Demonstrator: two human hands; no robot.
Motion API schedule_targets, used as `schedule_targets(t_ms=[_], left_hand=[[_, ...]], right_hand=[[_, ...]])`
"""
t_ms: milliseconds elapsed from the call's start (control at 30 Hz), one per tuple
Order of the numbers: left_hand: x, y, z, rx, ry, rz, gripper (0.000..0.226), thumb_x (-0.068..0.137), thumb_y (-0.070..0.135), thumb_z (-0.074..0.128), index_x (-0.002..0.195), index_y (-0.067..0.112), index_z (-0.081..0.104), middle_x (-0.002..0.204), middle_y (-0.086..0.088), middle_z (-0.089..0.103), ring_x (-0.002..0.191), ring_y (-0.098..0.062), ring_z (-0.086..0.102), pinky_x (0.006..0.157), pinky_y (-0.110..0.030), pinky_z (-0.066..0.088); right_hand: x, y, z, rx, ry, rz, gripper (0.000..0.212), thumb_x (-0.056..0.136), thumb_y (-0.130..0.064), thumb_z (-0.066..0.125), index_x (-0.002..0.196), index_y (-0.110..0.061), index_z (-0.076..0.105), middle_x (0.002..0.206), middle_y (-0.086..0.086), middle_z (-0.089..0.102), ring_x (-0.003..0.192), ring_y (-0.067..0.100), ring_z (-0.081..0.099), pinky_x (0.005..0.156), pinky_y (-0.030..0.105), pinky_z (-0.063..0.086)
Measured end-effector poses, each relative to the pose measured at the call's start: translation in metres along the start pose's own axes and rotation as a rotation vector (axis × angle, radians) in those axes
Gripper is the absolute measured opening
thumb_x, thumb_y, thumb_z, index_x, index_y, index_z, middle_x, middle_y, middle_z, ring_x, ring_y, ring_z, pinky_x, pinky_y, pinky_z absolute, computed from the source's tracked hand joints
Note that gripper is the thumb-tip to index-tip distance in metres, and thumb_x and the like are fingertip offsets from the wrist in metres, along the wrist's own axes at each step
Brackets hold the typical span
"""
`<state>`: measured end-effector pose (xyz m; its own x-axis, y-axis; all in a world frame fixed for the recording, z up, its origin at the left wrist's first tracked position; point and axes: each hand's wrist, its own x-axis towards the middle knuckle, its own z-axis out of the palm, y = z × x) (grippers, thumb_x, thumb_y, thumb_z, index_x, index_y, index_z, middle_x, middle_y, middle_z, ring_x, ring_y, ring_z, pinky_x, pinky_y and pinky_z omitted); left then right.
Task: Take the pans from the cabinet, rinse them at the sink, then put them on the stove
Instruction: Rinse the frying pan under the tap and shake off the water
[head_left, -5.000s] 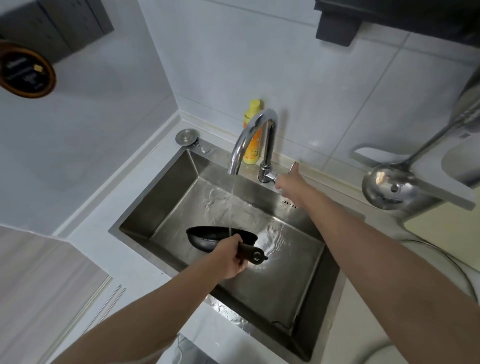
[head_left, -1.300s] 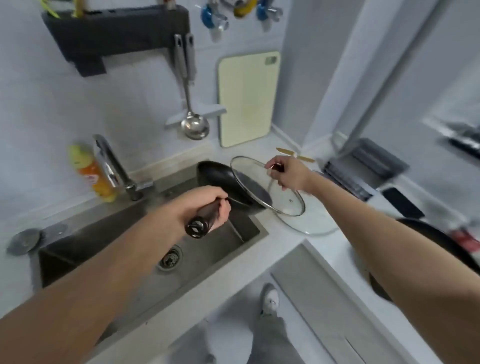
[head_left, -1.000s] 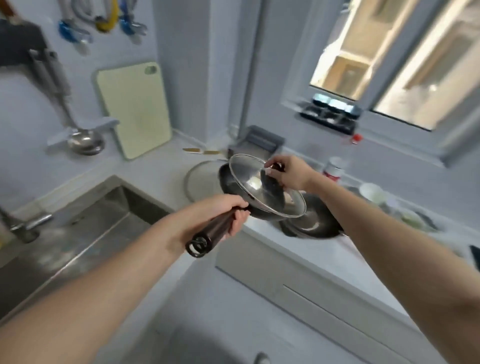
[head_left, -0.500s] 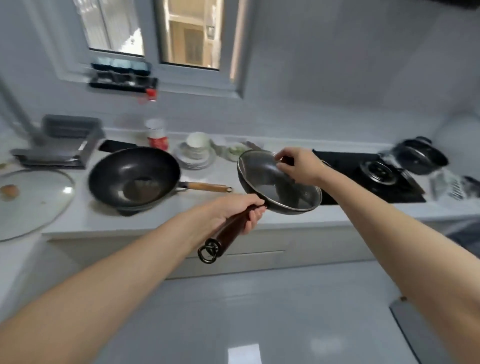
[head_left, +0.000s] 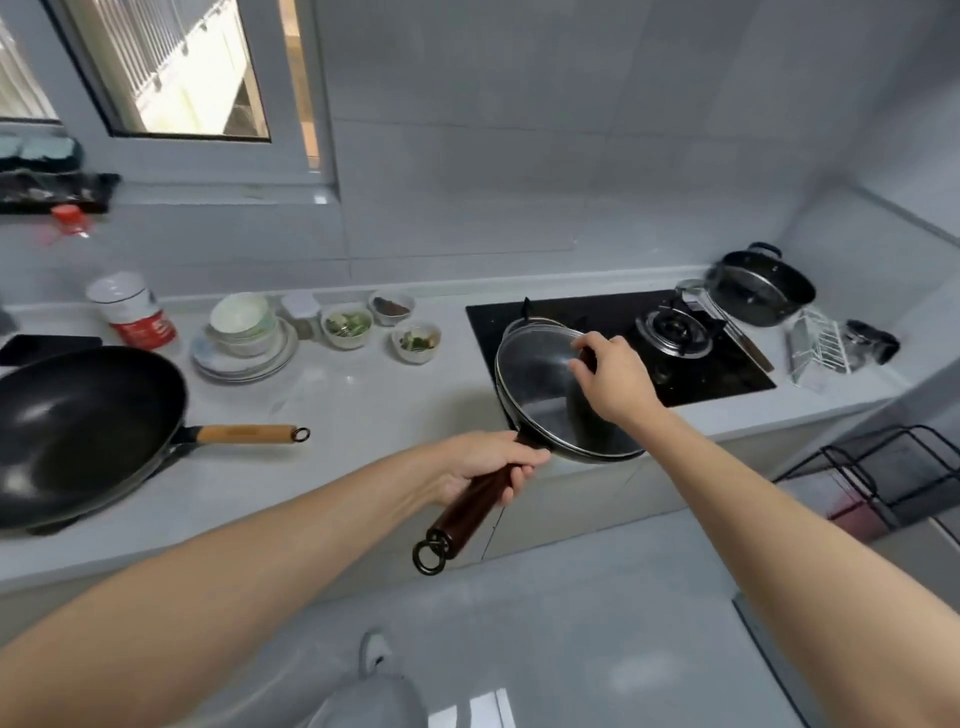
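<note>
My left hand (head_left: 485, 465) grips the dark wooden handle of a small black pan (head_left: 597, 447), held in the air over the counter edge just in front of the black gas stove (head_left: 618, 317). A glass lid (head_left: 535, 379) lies tilted on the pan, and my right hand (head_left: 613, 382) holds the lid by its knob. The pan covers the stove's left burner; the right burner (head_left: 675, 330) is bare. A large black wok (head_left: 78, 431) with a light wooden handle sits on the counter at the left.
Stacked plates and bowls (head_left: 244, 338), three small bowls of food (head_left: 382, 327) and a red-labelled jar (head_left: 132, 312) stand between wok and stove. A black lidded pot (head_left: 761, 283) and a wire rack (head_left: 818, 345) sit right of the stove. A black floor rack (head_left: 898, 473) stands lower right.
I turned from the sink to the stove counter, carrying the pan in my left hand. My right hand took the glass lid and set it on the pan, now nearer the stove.
</note>
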<state>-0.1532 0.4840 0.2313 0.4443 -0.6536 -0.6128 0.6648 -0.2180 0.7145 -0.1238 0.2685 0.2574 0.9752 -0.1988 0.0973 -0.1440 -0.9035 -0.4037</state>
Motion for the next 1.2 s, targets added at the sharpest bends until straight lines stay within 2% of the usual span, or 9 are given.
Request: schedule_targets(t_ms=[67, 200, 367, 533, 700, 833, 967, 1067, 1200], left_hand=[[0.035, 0.016, -0.011, -0.011, -0.012, -0.004, 0.071, 0.090, 0.019, 0.070, 0.149, 0.018, 0.030, 0.067, 0.007, 0.054, 0.048, 0.000, 0.049, 0.040, -0.016, 0.042], [0.085, 0.049, -0.031, 0.027, -0.092, -0.055, 0.019, 0.095, 0.018, 0.065, 0.105, 0.019, 0.049, 0.067, 0.007, 0.051, 0.048, 0.001, 0.047, 0.041, -0.013, 0.041], [0.166, 0.100, -0.064, 0.061, -0.100, -0.056, 0.055, 0.093, 0.017, 0.067, 0.141, 0.019, 0.038, 0.068, 0.006, 0.053, 0.049, 0.000, 0.048, 0.041, -0.015, 0.042], [0.220, 0.125, -0.089, 0.055, -0.110, -0.069, 0.019, 0.094, 0.018, 0.066, 0.104, 0.021, 0.050, 0.070, 0.006, 0.052, 0.051, 0.000, 0.046, 0.044, -0.015, 0.041], [0.263, 0.129, -0.120, 0.035, -0.066, -0.065, 0.024, 0.094, 0.019, 0.066, 0.109, 0.018, 0.048, 0.075, 0.005, 0.052, 0.053, -0.001, 0.046, 0.047, -0.015, 0.041], [0.291, 0.138, -0.146, 0.026, 0.000, -0.052, 0.056, 0.093, 0.016, 0.068, 0.141, 0.012, 0.040, 0.078, 0.003, 0.055, 0.052, -0.002, 0.048, 0.046, -0.016, 0.042], [0.308, 0.146, -0.158, 0.010, -0.011, -0.057, 0.050, 0.090, 0.018, 0.071, 0.134, 0.016, 0.046, 0.078, 0.004, 0.056, 0.054, -0.003, 0.047, 0.049, -0.017, 0.043], [0.319, 0.150, -0.161, 0.012, -0.036, -0.061, 0.034, 0.090, 0.022, 0.072, 0.117, 0.016, 0.052, 0.076, 0.005, 0.056, 0.055, -0.003, 0.046, 0.050, -0.017, 0.042], [0.327, 0.154, -0.166, 0.116, 0.001, -0.063, 0.032, 0.093, 0.029, 0.068, 0.116, 0.013, 0.053, 0.084, 0.003, 0.058, 0.057, -0.004, 0.046, 0.051, -0.019, 0.043]], right_hand=[[0.026, 0.014, 0.005, 0.000, -0.009, 0.031, 0.040, 0.097, -0.034, 0.057, 0.135, -0.022, 0.052, 0.118, 0.015, 0.054, 0.100, 0.033, 0.060, 0.083, 0.034, 0.045], [0.072, 0.043, 0.008, 0.111, -0.076, 0.195, 0.071, 0.091, -0.042, 0.066, 0.150, -0.017, 0.035, 0.136, 0.019, 0.053, 0.122, 0.035, 0.054, 0.100, 0.038, 0.043], [0.128, 0.084, 0.015, 0.045, -0.108, 0.325, 0.062, 0.090, -0.038, 0.067, 0.143, -0.018, 0.044, 0.126, 0.009, 0.065, 0.116, 0.033, 0.060, 0.097, 0.039, 0.048], [0.182, 0.099, 0.040, 0.045, -0.142, 0.348, 0.054, 0.093, -0.036, 0.065, 0.137, -0.008, 0.052, 0.119, 0.015, 0.065, 0.111, 0.033, 0.061, 0.092, 0.036, 0.047], [0.233, 0.107, 0.071, -0.020, -0.239, 0.275, 0.048, 0.096, -0.035, 0.061, 0.136, -0.012, 0.054, 0.119, 0.011, 0.068, 0.109, 0.030, 0.063, 0.083, 0.029, 0.045], [0.269, 0.116, 0.093, -0.040, -0.293, 0.239, 0.048, 0.095, -0.037, 0.062, 0.137, -0.014, 0.054, 0.099, 0.005, 0.068, 0.089, 0.023, 0.063, 0.073, 0.026, 0.041], [0.292, 0.122, 0.106, -0.023, -0.277, 0.200, 0.044, 0.093, -0.037, 0.064, 0.133, -0.018, 0.059, 0.106, 0.005, 0.069, 0.091, 0.021, 0.065, 0.073, 0.026, 0.045], [0.303, 0.128, 0.111, -0.077, -0.256, 0.178, 0.048, 0.091, -0.044, 0.063, 0.134, -0.022, 0.058, 0.123, 0.007, 0.062, 0.111, 0.029, 0.060, 0.088, 0.039, 0.053], [0.305, 0.126, 0.113, -0.129, -0.269, 0.208, 0.055, 0.094, -0.042, 0.061, 0.144, -0.020, 0.049, 0.144, 0.010, 0.047, 0.132, 0.033, 0.044, 0.106, 0.046, 0.044]])
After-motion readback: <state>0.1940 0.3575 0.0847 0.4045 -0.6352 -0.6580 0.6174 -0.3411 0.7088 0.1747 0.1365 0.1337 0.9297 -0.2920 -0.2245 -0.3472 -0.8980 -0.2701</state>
